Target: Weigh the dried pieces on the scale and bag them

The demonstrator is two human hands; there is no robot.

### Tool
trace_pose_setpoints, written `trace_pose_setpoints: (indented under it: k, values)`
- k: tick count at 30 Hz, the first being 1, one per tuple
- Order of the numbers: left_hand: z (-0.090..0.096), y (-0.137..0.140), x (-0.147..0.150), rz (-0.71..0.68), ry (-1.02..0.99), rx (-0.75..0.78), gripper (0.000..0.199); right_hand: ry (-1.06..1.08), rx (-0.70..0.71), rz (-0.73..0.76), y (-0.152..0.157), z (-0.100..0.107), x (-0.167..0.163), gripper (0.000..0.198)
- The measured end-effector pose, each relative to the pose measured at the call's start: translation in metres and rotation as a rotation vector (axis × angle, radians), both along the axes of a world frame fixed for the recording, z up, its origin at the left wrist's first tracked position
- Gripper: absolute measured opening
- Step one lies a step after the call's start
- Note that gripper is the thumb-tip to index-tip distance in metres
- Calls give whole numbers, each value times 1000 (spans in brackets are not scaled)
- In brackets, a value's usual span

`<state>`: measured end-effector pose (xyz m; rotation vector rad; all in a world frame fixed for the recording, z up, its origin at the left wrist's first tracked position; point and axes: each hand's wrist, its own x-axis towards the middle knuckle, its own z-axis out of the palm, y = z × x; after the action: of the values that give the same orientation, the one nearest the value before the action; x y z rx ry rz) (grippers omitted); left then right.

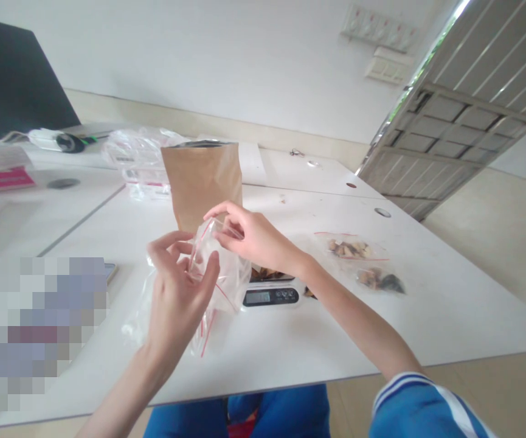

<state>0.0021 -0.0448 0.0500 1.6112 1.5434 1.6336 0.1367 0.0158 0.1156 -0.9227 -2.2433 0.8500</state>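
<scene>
In front of me both hands hold a clear zip bag (pixel 226 267) with a red seal line. My left hand (pixel 174 274) grips its left edge, thumb apart from the curled fingers. My right hand (pixel 249 234) has thumb and fingers on its upper edge. More clear bags (pixel 203 340) with red lines lie beneath, partly hidden by my left hand. Just right of them is a small digital scale (pixel 270 297), its reading too blurred to tell. Dark brown dried pieces (pixel 267 274) show on it, partly covered by my right arm and the bag.
Behind my hands stands an open brown paper pouch (pixel 203 182), with a plastic-wrapped bundle (pixel 139 158) to its left. On the right lie two filled clear bags, one of pale dried pieces (pixel 349 248), the other darker (pixel 381 280). A monitor (pixel 16 79) stands far left.
</scene>
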Motion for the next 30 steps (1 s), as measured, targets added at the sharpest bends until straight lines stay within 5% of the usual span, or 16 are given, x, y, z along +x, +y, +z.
trace_pose_setpoints:
  k: [6, 11, 14, 24, 30]
  values:
    - [0, 7, 1, -7, -52, -80, 33, -6, -56, -79, -4, -10, -2, 40]
    - [7, 12, -10, 81, -33, 64, 27, -9, -127, -284, 14, -25, 16, 39]
    - [9, 13, -17, 92, 32, 22, 23, 5, -238, -293, 20, -29, 25, 32]
    - [3, -5, -15, -287, 43, -142, 31, 227, -331, -361, 27, -24, 32, 23]
    - [24, -17, -25, -441, 418, 29, 51, 222, -447, -289, 23, -15, 37, 19]
